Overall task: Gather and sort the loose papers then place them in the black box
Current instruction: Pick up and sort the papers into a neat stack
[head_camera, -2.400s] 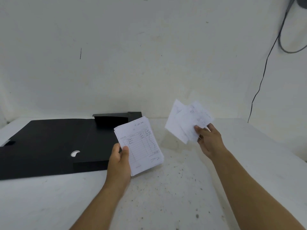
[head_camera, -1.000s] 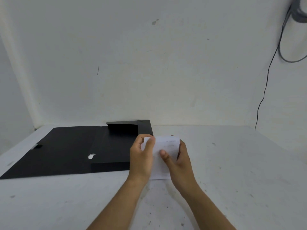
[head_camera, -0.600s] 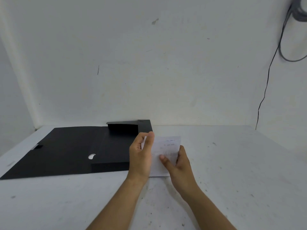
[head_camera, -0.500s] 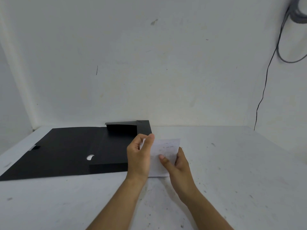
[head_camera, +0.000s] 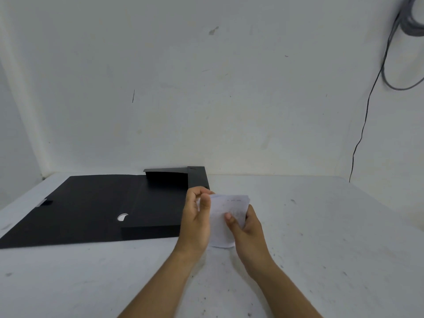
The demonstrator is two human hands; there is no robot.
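A small stack of white printed papers [head_camera: 223,216] stands on its lower edge on the white table, held between both hands. My left hand [head_camera: 197,220] grips the stack's left side, thumb over the front. My right hand [head_camera: 246,228] holds the right side, thumb pressed on the top sheet. The black box [head_camera: 103,210] lies open and flat just to the left, its lid spread out toward the left and its shallow tray next to my left hand. The stack's lower left part is hidden by my left hand.
The white table [head_camera: 321,237] is speckled with dark marks and meets a white wall at the back. A thin black cable [head_camera: 364,120] hangs down the wall at the right. A small white tab sits at the box lid's left edge [head_camera: 42,203].
The two separate bunches of paper have been brought together into one stack held by both hands. Over the last half second the hands and stack have barely moved.
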